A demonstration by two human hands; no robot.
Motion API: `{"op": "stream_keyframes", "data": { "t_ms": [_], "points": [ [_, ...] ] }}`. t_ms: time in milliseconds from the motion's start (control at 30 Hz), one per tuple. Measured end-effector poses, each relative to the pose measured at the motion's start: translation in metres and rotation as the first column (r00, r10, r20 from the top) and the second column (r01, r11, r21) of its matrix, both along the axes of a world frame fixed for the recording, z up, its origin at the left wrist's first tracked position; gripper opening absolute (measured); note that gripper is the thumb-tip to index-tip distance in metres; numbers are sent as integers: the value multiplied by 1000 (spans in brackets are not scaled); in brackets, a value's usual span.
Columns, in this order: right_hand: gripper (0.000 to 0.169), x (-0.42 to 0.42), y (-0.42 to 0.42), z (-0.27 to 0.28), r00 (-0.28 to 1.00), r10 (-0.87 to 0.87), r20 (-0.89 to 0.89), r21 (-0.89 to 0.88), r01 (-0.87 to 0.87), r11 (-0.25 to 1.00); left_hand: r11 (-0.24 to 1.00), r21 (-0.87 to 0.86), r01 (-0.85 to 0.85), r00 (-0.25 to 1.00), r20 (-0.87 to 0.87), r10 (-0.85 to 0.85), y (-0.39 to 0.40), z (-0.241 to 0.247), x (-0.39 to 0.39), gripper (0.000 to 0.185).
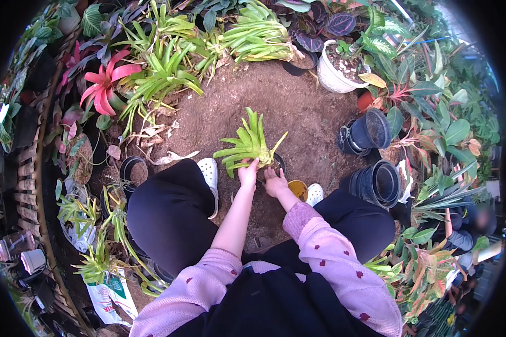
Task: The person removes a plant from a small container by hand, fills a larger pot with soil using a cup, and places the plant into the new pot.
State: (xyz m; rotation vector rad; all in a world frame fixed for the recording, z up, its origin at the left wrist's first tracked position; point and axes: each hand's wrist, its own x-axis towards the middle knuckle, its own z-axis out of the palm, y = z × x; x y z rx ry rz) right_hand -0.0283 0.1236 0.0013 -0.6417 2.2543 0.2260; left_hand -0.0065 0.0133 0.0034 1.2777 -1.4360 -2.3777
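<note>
My left hand [248, 172] grips a green leafy rosette plant [249, 145] near its base, its leaves fanning up and to the left. Close beside it, my right hand [275, 182] lies with fingers extended at the near side of a dark plastic pot [281, 163], by the plant's base. The hand and leaves hide much of this pot. A yellow round container [298, 190] stands on the soil just right of my right wrist, next to my white clog [315, 194].
Black pots [377, 183] are stacked at the right, below another stack [372, 128]. A white pot [339, 73] stands at the upper right. More green plants [259, 36] lie at the back; a pink-red bromeliad [104, 84] is at the left. Another person [464, 236] is at the far right.
</note>
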Motion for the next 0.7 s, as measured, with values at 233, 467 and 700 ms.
{"op": "stream_keyframes", "data": {
  "t_ms": [233, 467, 700],
  "points": [
    [56, 30, -12, 3, 974, -150, -169, -122, 131, 984, 1000, -14, 6, 1000, -11, -7, -6, -3, 2, 35],
    [45, 20, -15, -1, 994, -106, -20, -137, 103, 985, 999, -24, 47, 999, -9, -47, -3, -3, 7, 35],
    [49, 23, -26, 2, 988, -126, -88, -132, 114, 985, 999, 46, 4, 1000, -30, -3, -3, -1, 5, 38]
  ]
}}
